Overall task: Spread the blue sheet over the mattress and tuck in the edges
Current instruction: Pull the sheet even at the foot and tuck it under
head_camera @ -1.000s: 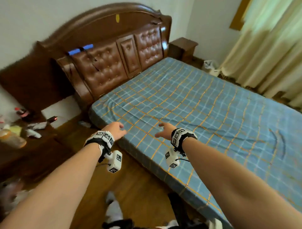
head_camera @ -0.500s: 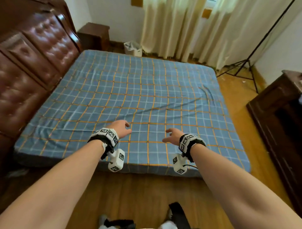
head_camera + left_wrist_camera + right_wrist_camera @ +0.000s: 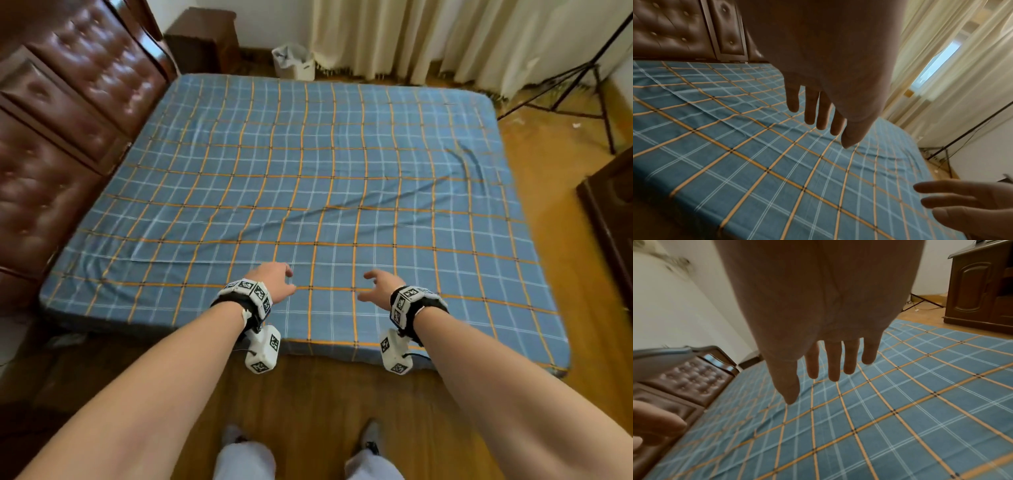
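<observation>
The blue sheet (image 3: 325, 192) with orange and white checks lies spread over the whole mattress, its edges drawn down the sides. A few shallow creases run across the middle and near the far right corner. My left hand (image 3: 274, 282) hovers above the sheet near the front edge, fingers relaxed and holding nothing. My right hand (image 3: 380, 286) hovers beside it, about a hand's width to the right, also empty. In the left wrist view the left hand's fingers (image 3: 810, 107) hang straight above the sheet (image 3: 756, 154). In the right wrist view the right hand's fingers (image 3: 834, 363) are spread above the sheet (image 3: 900, 418).
A brown padded headboard (image 3: 58, 113) stands along the left side. A dark nightstand (image 3: 202, 37) and a white bin (image 3: 296, 61) sit beyond the far left corner. Curtains (image 3: 445, 37) hang at the back. A black tripod (image 3: 582, 89) and a dark wooden cabinet (image 3: 613, 212) are on the right.
My view has swung from the headboard corner to the long side of the bed, facing it squarely. Both hands stay raised over the front edge, empty throughout.
</observation>
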The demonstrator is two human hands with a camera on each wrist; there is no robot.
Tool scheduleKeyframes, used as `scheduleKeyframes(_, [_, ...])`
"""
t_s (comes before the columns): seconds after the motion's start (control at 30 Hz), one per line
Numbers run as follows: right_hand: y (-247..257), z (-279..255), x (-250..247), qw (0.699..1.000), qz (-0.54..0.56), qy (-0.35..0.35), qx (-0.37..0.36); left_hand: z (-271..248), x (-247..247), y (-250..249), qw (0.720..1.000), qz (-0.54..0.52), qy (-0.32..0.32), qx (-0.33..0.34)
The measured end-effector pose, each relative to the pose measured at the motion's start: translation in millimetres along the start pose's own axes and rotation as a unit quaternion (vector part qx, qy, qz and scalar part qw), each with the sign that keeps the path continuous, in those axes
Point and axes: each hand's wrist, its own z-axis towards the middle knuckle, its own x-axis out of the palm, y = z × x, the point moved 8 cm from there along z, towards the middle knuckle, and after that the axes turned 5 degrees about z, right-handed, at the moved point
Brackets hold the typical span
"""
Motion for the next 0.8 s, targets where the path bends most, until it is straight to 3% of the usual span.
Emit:
scheduleKeyframes(0.23, [-28, 163, 40, 0.993, -0.109, 0.036, 0.002, 172, 74, -21, 0.996, 0.069, 0.050, 0.015])
scheduleKeyframes(0.47, [-62, 315, 127, 0.994, -0.093, 0.012, 0.056, 328, 195, -15, 0.991, 0.066, 0.120, 0.012])
scheduleKeyframes(0.63, [-85, 356, 154, 0.990, -0.114, -0.038, 0.077, 374, 256, -9, 0.993, 0.025, 0.115, 0.001])
scheduleKeyframes(0.8, [-85, 358, 154, 0.987, -0.140, 0.040, 0.065, 371, 250, -20, 0.982, 0.079, 0.149, 0.085])
